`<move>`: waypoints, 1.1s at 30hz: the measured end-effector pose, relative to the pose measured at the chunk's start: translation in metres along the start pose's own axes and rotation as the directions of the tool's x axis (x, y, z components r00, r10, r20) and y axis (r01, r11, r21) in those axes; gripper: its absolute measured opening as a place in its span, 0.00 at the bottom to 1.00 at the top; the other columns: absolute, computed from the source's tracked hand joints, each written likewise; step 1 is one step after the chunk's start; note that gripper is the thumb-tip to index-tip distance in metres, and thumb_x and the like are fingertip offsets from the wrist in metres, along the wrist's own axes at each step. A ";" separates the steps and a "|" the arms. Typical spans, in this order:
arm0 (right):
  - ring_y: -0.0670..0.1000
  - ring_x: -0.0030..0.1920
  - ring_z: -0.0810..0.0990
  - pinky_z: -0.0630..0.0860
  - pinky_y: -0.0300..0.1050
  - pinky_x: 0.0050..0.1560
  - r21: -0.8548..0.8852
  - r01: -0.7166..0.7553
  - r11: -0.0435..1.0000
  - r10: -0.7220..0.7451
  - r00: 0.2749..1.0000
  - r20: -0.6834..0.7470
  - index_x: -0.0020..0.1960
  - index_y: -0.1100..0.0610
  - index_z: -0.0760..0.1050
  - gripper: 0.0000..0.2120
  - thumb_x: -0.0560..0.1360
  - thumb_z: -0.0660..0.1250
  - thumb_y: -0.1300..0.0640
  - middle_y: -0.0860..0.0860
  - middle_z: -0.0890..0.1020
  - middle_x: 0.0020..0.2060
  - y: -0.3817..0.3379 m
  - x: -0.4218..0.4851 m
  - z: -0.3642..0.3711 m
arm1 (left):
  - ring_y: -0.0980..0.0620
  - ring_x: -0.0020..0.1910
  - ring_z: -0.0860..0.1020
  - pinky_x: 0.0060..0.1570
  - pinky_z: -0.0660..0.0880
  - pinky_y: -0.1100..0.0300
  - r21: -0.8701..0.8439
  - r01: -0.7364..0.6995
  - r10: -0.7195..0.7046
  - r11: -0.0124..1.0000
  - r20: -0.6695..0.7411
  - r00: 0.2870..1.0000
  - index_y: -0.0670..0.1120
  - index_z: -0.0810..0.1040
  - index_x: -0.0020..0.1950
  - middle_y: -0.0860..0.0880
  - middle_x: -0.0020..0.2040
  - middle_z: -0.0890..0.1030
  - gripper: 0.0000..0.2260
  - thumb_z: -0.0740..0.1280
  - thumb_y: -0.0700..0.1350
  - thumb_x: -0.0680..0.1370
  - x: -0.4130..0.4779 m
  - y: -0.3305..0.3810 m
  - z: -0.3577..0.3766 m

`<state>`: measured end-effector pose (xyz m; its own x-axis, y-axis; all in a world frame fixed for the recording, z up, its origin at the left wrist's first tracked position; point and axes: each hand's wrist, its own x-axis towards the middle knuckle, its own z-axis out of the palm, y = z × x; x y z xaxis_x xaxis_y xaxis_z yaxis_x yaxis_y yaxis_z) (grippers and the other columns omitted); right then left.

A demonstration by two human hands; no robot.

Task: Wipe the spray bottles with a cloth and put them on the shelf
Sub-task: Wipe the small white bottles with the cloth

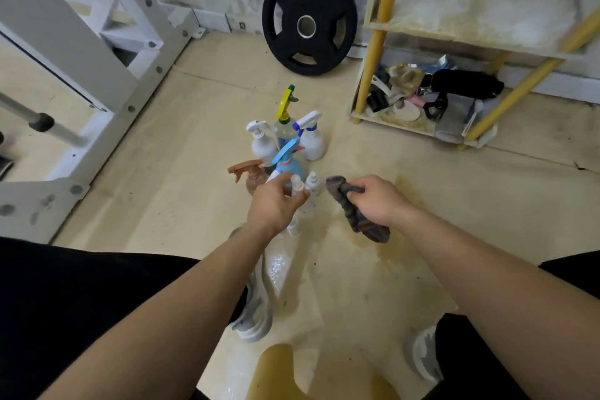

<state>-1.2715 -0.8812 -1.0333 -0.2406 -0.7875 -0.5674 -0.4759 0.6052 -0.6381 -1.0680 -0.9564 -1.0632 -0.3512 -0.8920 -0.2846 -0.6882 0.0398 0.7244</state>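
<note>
White metal frame: left of the bottle cluster, well apart, feet on the floor.

Shelf unit, yellow posts: right of the cluster and beyond it. Upper board stained and bare, bottom tier full of mixed clutter.

Black weight plate: straight beyond the cluster, leaning on the wall.

Cluster itself: all bottles upright on the floor, touching or just beside one another. Yellow-trigger bottle at the far side, two white trigger bottles flanking it, blue bottle in the middle, brown bottle at the near left.

Grey cloth: just right of the cluster's near edge, off the floor, bunched in the right hand — fingers wrapped fully round it, loose end hanging below the fist.

Left hand: at the cluster's near edge, thumb and fingers curled round a small white bottle. Second small white bottle stands just to the right of that one.
</note>
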 end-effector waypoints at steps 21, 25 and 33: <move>0.52 0.43 0.82 0.74 0.41 0.37 0.031 -0.224 0.974 0.222 0.974 0.043 0.52 0.55 0.81 0.11 0.82 0.59 0.57 0.51 0.83 0.44 0.108 0.092 0.063 | 0.41 0.41 0.77 0.41 0.79 0.48 0.573 -0.025 -0.061 0.819 0.129 0.990 0.39 0.76 0.54 0.39 0.54 0.75 0.05 0.63 0.38 0.80 0.084 -0.066 0.109; 0.51 0.43 0.81 0.71 0.40 0.35 0.052 -0.237 0.970 0.235 0.971 0.049 0.51 0.54 0.80 0.11 0.83 0.59 0.57 0.50 0.83 0.43 0.118 0.090 0.062 | 0.41 0.43 0.77 0.43 0.79 0.46 0.579 -0.019 -0.064 0.815 0.122 0.990 0.39 0.76 0.56 0.39 0.54 0.75 0.07 0.63 0.37 0.80 0.090 -0.067 0.109; 0.55 0.51 0.80 0.75 0.46 0.47 0.065 -0.257 0.964 0.260 0.965 -0.042 0.58 0.51 0.80 0.11 0.83 0.59 0.55 0.52 0.83 0.52 0.133 0.078 0.035 | 0.43 0.44 0.78 0.35 0.78 0.51 0.720 -0.114 0.022 0.684 0.136 0.991 0.42 0.71 0.68 0.42 0.55 0.75 0.16 0.63 0.41 0.80 0.070 -0.043 0.093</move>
<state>-1.3235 -0.8584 -1.1808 -0.3913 -0.6070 -0.6917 -0.3420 0.7937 -0.5031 -1.1216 -0.9786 -1.1726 -0.4489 -0.8215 -0.3516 -0.8883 0.4529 0.0758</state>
